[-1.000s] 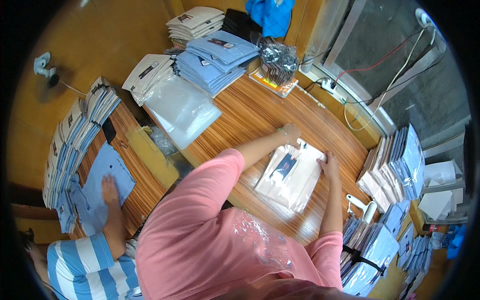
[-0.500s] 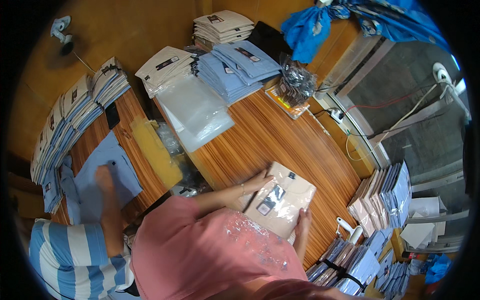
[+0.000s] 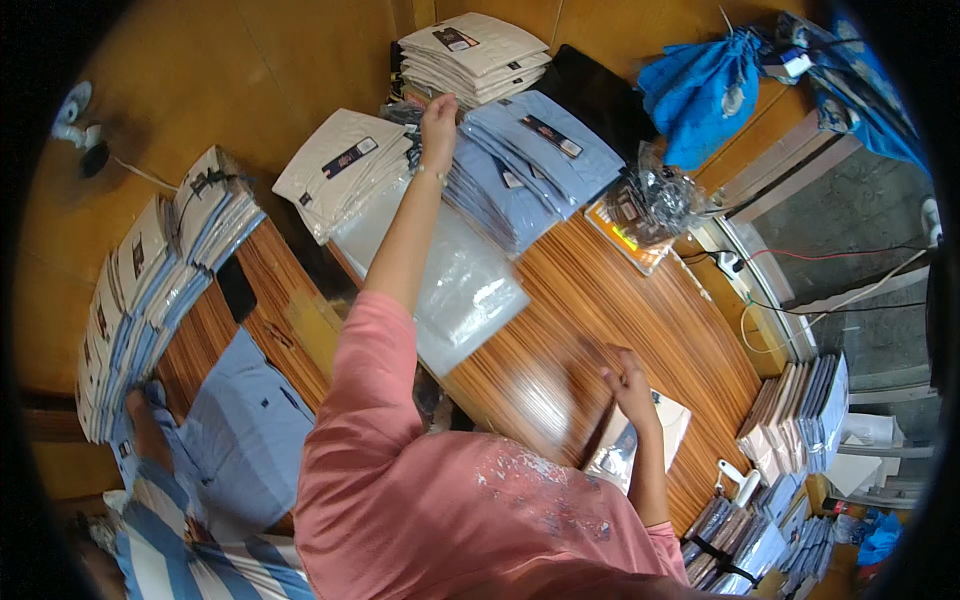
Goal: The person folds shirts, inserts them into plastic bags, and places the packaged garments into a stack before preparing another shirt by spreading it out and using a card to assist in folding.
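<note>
The left hand (image 3: 438, 115) stretches far across the tabletop (image 3: 560, 340) to the stack of folded light-blue shirts (image 3: 530, 165), its fingers resting on the stack's left edge beside a white shirt pile (image 3: 345, 165); whether its grip closes on anything I cannot tell; the right hand (image 3: 630, 380) lies flat, fingers spread, touching a bagged cream shirt (image 3: 645, 440) at the near right edge; clear plastic bags (image 3: 465, 285) lie between the hands.
</note>
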Available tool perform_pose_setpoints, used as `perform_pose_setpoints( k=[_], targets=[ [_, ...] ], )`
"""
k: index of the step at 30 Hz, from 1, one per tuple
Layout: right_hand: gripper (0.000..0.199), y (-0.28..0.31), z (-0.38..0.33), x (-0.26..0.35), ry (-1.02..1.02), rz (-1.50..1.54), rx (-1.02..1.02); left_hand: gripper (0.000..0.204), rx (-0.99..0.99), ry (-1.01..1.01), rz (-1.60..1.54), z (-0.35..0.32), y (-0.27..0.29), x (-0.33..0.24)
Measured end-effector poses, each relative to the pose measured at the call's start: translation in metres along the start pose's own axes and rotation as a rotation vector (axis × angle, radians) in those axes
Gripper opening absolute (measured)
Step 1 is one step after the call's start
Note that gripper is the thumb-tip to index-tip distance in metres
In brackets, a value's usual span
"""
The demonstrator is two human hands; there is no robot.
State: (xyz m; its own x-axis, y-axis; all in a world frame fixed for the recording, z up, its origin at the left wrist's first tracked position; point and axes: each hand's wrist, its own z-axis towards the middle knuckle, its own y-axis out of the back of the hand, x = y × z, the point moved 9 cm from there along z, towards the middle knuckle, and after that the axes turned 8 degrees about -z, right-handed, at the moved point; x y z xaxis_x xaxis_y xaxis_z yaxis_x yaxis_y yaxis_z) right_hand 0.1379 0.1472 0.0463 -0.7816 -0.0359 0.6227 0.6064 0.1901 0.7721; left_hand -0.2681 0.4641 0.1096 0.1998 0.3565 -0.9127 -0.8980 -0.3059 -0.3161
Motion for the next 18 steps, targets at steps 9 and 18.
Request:
perform_pose_setpoints(
  k=[9, 18],
  targets=[
    [0.028, -0.071, 0.037, 0.008, -0.004, 0.166, 0.011, 0.051, -0.02, 0.63, -0.153, 0.134, 0.022, 0.12],
    [0.022, -0.083, 0.029, -0.027, -0.033, -0.161, -0.409, 0.031, -0.208, 0.439, -0.309, 0.168, -0.009, 0.111]
  ],
)
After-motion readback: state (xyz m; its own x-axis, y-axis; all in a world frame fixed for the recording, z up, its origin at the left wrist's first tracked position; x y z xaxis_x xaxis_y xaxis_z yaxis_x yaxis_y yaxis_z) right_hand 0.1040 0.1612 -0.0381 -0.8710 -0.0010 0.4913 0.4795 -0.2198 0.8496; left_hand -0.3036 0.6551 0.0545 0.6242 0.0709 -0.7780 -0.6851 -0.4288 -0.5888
